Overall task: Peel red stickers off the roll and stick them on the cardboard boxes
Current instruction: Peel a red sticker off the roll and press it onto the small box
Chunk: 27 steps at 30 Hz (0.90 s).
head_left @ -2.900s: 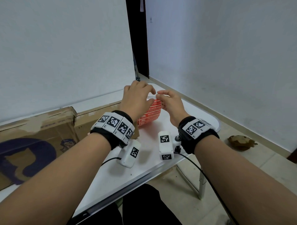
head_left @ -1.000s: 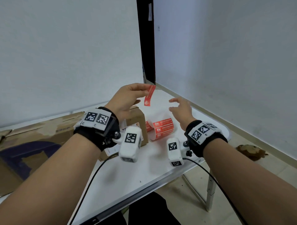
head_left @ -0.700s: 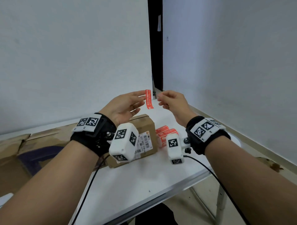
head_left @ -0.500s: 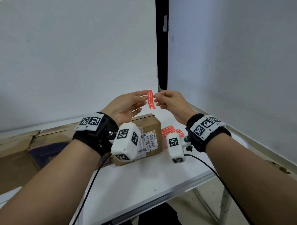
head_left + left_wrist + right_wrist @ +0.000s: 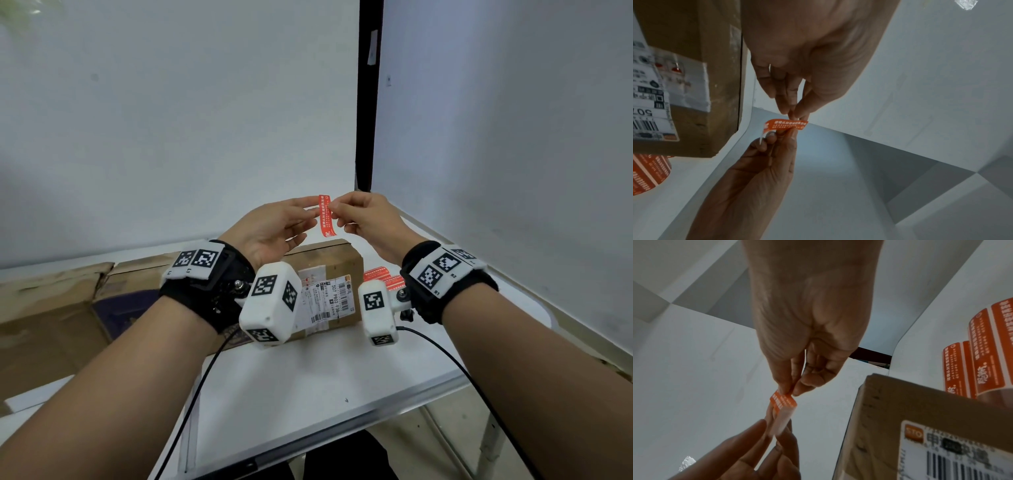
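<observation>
A red sticker (image 5: pixel 325 216) on a white backing strip hangs upright in the air above the table. My left hand (image 5: pixel 317 212) pinches it from the left with thumb and forefinger. My right hand (image 5: pixel 334 213) pinches it from the right. The left wrist view shows the sticker (image 5: pixel 786 125) between both sets of fingertips, with a white edge curling at one end. The right wrist view shows white backing below the sticker (image 5: pixel 783 400). A small cardboard box (image 5: pixel 329 260) with a shipping label stands under the hands. The sticker roll (image 5: pixel 383 277) lies to its right, partly hidden.
A large flattened cardboard box (image 5: pixel 51 308) lies at the left on the white table (image 5: pixel 308 383). Walls close in behind and to the right, with a dark door gap (image 5: pixel 366 102) in the corner. Cables hang from both wrist cameras over the table's front edge.
Both hands left the roll on the table. The left hand lifted a red sticker piece, and the right hand came in and now pinches it too. The view tilted upward.
</observation>
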{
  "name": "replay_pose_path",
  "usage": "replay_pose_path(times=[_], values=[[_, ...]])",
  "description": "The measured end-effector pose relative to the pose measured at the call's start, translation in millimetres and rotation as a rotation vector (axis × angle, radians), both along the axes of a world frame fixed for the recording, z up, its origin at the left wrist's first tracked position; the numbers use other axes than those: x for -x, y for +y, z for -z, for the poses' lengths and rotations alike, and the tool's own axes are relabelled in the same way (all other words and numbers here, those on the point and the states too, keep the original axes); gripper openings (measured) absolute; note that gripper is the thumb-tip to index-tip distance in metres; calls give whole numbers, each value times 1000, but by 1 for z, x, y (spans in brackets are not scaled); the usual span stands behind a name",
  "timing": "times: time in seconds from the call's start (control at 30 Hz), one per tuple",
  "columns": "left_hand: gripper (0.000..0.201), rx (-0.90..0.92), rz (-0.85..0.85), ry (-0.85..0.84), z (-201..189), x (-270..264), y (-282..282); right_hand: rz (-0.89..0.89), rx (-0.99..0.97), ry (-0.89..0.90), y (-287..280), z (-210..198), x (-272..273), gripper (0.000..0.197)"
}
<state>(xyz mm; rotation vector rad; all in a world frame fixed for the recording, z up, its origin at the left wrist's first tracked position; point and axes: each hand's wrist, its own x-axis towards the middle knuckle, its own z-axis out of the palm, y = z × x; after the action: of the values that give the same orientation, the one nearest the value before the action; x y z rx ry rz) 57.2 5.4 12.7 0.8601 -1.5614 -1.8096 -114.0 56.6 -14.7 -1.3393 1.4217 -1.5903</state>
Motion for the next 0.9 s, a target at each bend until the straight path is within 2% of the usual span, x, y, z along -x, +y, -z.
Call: replay_pose_path(times=[0.1, 0.17, 0.27, 0.37, 0.43, 0.5, 0.57, 0.8, 0.9], values=[[30, 39, -12, -28, 3, -3, -1, -13, -36, 47, 0, 2, -1, 9], [28, 158, -42, -90, 8, -4, -2, -19, -67, 107, -2, 4, -2, 11], [35, 398, -195, -196, 15, -7, -4, 1, -109, 163, -5, 10, -1, 10], [37, 722, -334, -396, 18, -17, -2, 86, -92, 74, -7, 14, 3, 13], [32, 956, -310, -607, 24, -24, 1, 89, -76, -6, -8, 13, 4, 14], [30, 1087, -256, -737, 32, -29, 2, 14, -71, -98, -9, 10, 1, 15], [28, 1137, -227, -776, 40, -33, 2, -61, -70, -143, -11, 7, -6, 16], [25, 1210, -203, -793, 55, -37, 7, -134, -117, -5, -23, 4, -22, 21], [26, 1244, -200, -800, 59, -37, 8, -123, -139, 41, -26, 11, -23, 17]])
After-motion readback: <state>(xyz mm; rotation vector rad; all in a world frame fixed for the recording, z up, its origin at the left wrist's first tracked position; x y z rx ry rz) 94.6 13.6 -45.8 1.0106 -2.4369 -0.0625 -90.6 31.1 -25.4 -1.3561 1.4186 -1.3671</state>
